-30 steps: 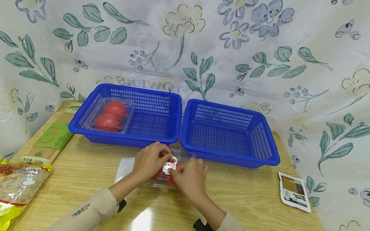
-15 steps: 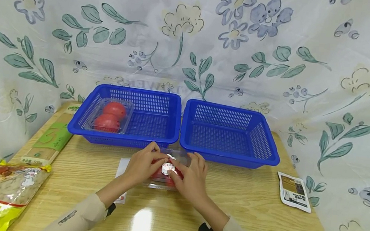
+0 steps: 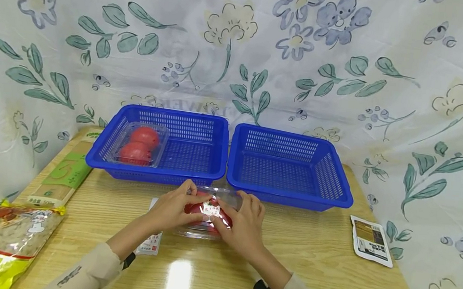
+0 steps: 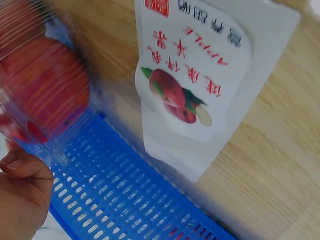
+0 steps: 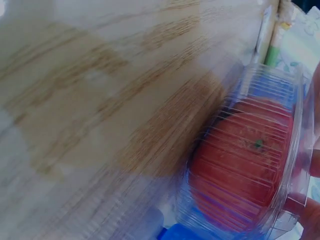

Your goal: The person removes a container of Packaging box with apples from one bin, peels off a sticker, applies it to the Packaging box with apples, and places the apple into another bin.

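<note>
The left hand (image 3: 171,210) is spread over a clear box (image 3: 200,233), thumb and forefinger laid on a white label (image 3: 212,209) on its lid; the right hand (image 3: 245,225) is spread over the box's other end, its thumb at the same label and its other fingers on the box; neither is pinching. The box lies midway between the left and right edges of the bench (image 3: 311,268), just on the near side of two blue baskets; red tomatoes (image 5: 235,170) show through its ribbed plastic (a green stem is visible on one). Beside the box, partly under the left hand and wrist, is a white sheet (image 4: 195,75) with apples printed on it; the left basket (image 3: 189,156) and the right basket (image 3: 281,171) stand side by side toward the bench's far edge; a second box (image 3: 161,139) of tomatoes sits at the left end of the left basket. A noodle pack (image 3: 66,168) lies along the bench's left edge, a yellow bag (image 3: 10,238) toward the near left corner; a small pouch (image 3: 371,241) lies near the right edge; a flowered cloth (image 3: 221,81) hangs behind.
</note>
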A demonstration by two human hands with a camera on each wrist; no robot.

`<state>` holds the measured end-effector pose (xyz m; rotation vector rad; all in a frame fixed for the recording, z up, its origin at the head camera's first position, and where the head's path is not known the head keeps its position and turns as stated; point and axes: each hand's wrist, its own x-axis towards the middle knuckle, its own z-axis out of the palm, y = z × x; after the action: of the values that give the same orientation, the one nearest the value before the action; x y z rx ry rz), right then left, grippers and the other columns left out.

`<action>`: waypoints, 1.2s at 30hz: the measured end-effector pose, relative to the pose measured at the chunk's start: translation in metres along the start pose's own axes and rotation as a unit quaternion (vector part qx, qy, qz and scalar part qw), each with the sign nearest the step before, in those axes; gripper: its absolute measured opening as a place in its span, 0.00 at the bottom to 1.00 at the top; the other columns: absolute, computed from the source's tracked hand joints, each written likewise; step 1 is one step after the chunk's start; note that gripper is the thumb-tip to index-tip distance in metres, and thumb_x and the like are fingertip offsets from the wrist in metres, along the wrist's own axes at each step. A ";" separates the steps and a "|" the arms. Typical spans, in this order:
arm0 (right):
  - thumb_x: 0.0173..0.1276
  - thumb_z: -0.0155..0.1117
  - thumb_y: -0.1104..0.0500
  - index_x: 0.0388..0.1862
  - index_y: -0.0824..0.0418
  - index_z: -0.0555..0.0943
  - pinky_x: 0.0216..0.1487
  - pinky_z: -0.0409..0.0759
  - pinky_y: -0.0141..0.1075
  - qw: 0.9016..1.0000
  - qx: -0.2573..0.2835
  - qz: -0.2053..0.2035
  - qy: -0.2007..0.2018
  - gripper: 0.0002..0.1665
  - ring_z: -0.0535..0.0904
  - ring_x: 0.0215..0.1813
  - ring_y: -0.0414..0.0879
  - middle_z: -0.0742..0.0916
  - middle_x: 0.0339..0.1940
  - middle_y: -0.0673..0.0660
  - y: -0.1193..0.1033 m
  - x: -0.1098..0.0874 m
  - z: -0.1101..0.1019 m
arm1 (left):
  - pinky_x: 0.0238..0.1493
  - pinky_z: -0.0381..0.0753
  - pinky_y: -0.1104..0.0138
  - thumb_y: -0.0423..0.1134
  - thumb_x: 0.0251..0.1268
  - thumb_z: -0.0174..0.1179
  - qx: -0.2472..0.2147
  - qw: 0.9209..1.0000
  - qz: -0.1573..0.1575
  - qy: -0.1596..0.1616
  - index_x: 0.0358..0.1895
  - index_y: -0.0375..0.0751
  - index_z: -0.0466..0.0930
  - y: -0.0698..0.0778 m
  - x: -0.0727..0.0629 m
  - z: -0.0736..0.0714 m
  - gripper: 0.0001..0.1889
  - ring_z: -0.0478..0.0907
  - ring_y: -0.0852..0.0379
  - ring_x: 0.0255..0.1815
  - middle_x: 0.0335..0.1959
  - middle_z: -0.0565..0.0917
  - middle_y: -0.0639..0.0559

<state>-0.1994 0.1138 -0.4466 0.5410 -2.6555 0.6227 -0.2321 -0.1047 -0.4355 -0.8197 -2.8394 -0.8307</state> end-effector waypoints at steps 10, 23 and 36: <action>0.62 0.65 0.38 0.58 0.47 0.85 0.62 0.56 0.60 1.000 -0.002 -0.004 0.016 0.28 0.63 0.65 0.63 0.75 0.63 0.68 0.001 0.000 0.003 | 0.20 0.56 0.70 0.67 0.54 0.67 -0.004 0.999 -0.031 -0.043 0.67 0.62 0.76 0.000 0.004 -0.005 0.35 0.58 0.62 0.21 0.38 0.64 0.58; 0.62 0.68 0.42 0.53 0.48 0.88 0.64 0.54 0.61 0.998 -0.002 -0.041 0.044 0.22 0.64 0.63 0.63 0.77 0.61 0.68 0.008 -0.001 0.003 | 0.22 0.56 0.67 0.54 0.69 0.60 -0.050 0.994 -0.081 -0.048 0.64 0.61 0.78 0.003 0.012 -0.004 0.21 0.60 0.58 0.21 0.34 0.65 0.57; 0.66 0.67 0.51 0.43 0.49 0.91 0.59 0.64 0.58 0.979 -0.006 -0.166 0.122 0.11 0.68 0.62 0.66 0.80 0.58 0.68 0.019 -0.012 0.003 | 0.23 0.57 0.66 0.50 0.68 0.61 -0.045 0.994 -0.103 -0.002 0.57 0.60 0.84 0.009 0.015 0.002 0.16 0.60 0.59 0.22 0.28 0.66 0.58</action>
<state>-0.1978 0.1313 -0.4605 0.8260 -2.2702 0.5322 -0.2401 -0.0903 -0.4294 -0.5445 -2.9455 -0.9869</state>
